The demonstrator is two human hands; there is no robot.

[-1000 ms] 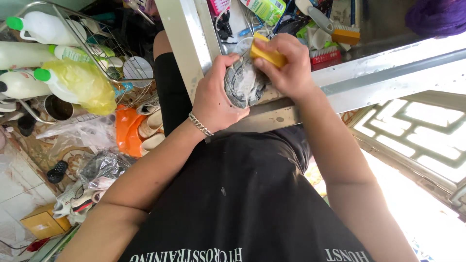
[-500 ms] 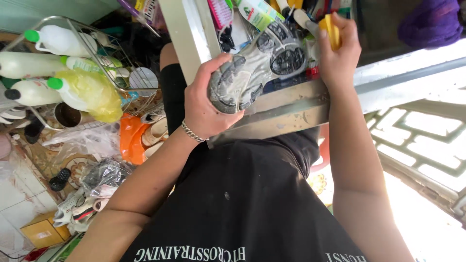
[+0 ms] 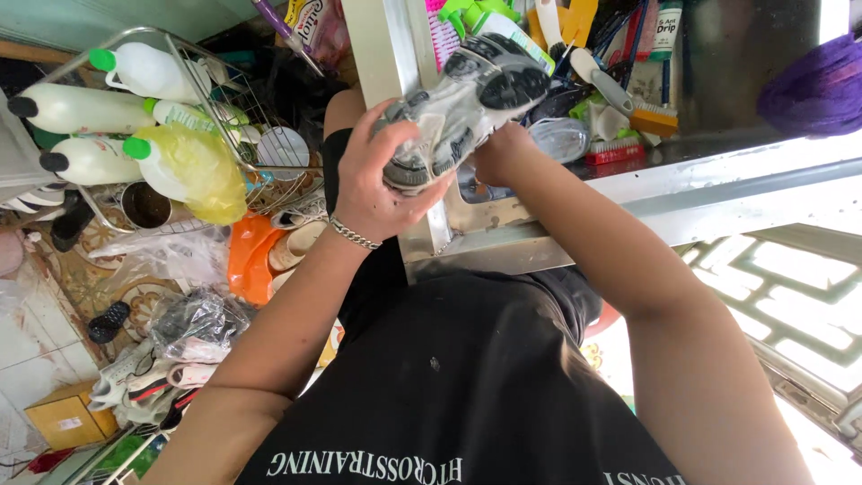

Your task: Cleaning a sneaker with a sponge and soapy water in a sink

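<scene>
A stainless steel bench (image 3: 718,193) crosses the far side, cluttered with brushes and bottles. On the left, a wire rack (image 3: 242,117) holds white plastic bottles above a patterned tile floor (image 3: 54,296). Bright daylight falls on the right

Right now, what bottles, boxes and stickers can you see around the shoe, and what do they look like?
White plastic bottles with green and black caps: lying in the wire rack, upper left.
Yellow plastic bag: wrapped over one bottle, front of the rack.
Green-topped spray bottle with a colourful label: top centre, behind the grey sports shoe held in the left hand.
White tube with a printed label: upright, top right.
Brown cardboard box with a white sticker: floor, lower left.
</scene>
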